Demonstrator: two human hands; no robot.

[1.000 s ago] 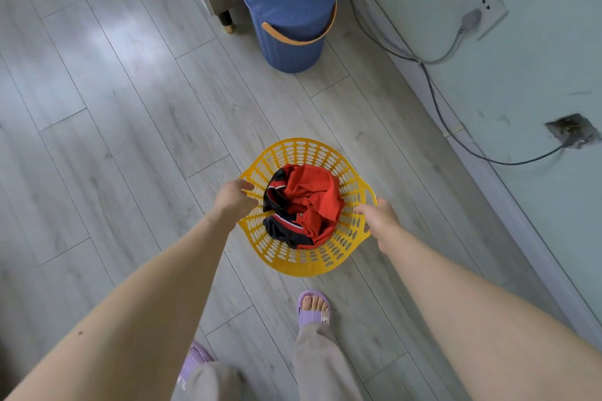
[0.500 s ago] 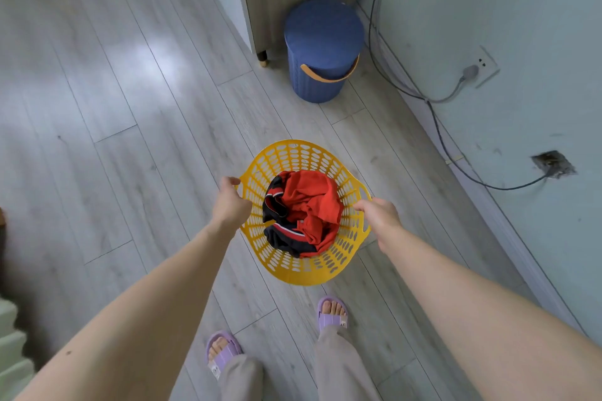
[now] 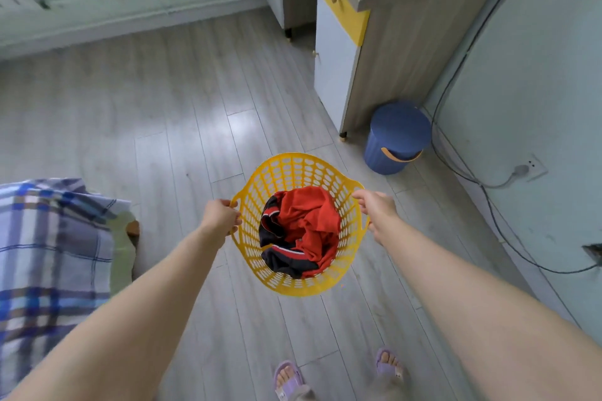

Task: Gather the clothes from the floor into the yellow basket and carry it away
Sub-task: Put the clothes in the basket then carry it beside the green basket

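Note:
The yellow perforated basket [image 3: 293, 169] hangs in the air above the grey plank floor, between my two arms. Red and black clothes [image 3: 303, 225] lie bunched inside it. My left hand [image 3: 220, 216] is closed on the basket's left handle. My right hand [image 3: 374, 208] grips the right handle at the rim. Both arms are stretched forward, and my feet in purple slippers show at the bottom edge.
A blue round bin [image 3: 395, 138] with an orange handle stands by the wall, next to a grey cabinet [image 3: 384, 52]. A cable [image 3: 488, 205] runs along the right wall to a socket. A bed with a blue plaid cover [image 3: 49, 254] is at the left.
The basket has risen off the floor in both hands, and the view has lifted, so the cabinet, the far wall and the plaid bed have come into sight.

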